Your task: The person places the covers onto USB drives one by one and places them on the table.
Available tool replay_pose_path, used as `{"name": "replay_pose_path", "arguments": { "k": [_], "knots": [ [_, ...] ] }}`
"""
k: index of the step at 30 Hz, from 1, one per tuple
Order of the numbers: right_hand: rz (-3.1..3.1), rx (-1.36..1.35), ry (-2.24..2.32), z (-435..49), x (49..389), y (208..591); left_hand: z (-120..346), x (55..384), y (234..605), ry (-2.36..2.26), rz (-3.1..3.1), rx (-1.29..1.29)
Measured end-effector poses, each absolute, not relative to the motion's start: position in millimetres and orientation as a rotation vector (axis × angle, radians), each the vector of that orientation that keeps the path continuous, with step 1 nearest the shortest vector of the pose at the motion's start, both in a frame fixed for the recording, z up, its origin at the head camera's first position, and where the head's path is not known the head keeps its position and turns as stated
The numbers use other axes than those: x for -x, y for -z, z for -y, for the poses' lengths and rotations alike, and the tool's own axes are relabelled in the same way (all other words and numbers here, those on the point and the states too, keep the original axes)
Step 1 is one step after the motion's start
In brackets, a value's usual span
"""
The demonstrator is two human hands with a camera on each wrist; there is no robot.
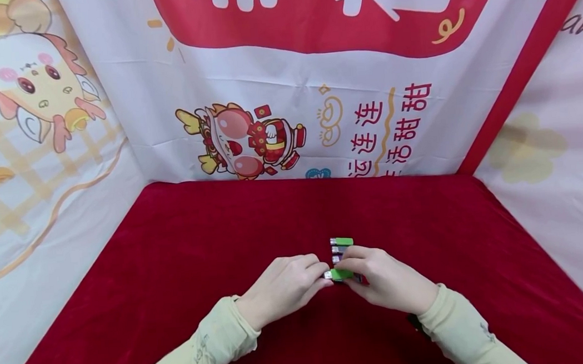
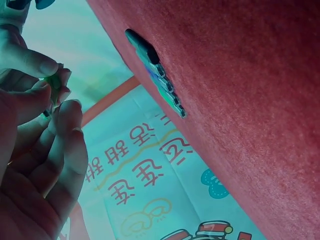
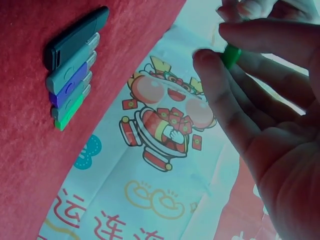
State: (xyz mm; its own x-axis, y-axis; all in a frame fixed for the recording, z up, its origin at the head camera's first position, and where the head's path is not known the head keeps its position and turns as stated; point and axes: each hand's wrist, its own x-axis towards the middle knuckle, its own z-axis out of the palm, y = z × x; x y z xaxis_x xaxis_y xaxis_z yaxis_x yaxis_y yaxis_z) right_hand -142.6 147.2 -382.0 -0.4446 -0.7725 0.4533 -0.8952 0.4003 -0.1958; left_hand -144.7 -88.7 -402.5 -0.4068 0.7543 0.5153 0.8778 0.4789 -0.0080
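A green USB stick (image 1: 341, 274) with a silver metal end is held between both hands, above the table. My right hand (image 1: 390, 279) pinches its green body between thumb and fingers. From the other side, my left hand (image 1: 289, 285) pinches the metal end with thumb and fingertips. In the right wrist view, only a bit of the held USB stick (image 3: 231, 56) shows between the right fingers. Side by side on the cloth below lie another green USB stick (image 3: 70, 112), a purple one (image 3: 69, 91), a black one (image 3: 75, 40) and grey ones (image 3: 70, 70).
Dark red cloth (image 1: 214, 237) covers the table. A white printed banner (image 1: 274, 66) hangs along the back edge, with printed fabric walls to the left (image 1: 101, 177) and right (image 1: 547, 188). The row of USB sticks lies just beyond the hands, partly covered by the right one in the head view.
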Motion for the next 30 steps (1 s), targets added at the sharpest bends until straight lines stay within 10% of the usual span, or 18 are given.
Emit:
{"name": "replay_pose_path", "arguments": {
  "k": [30],
  "knots": [
    [2.534,-1.409,-0.637,-152,150,383,91,150,404,0.331,2.371,1.329]
  ]
}}
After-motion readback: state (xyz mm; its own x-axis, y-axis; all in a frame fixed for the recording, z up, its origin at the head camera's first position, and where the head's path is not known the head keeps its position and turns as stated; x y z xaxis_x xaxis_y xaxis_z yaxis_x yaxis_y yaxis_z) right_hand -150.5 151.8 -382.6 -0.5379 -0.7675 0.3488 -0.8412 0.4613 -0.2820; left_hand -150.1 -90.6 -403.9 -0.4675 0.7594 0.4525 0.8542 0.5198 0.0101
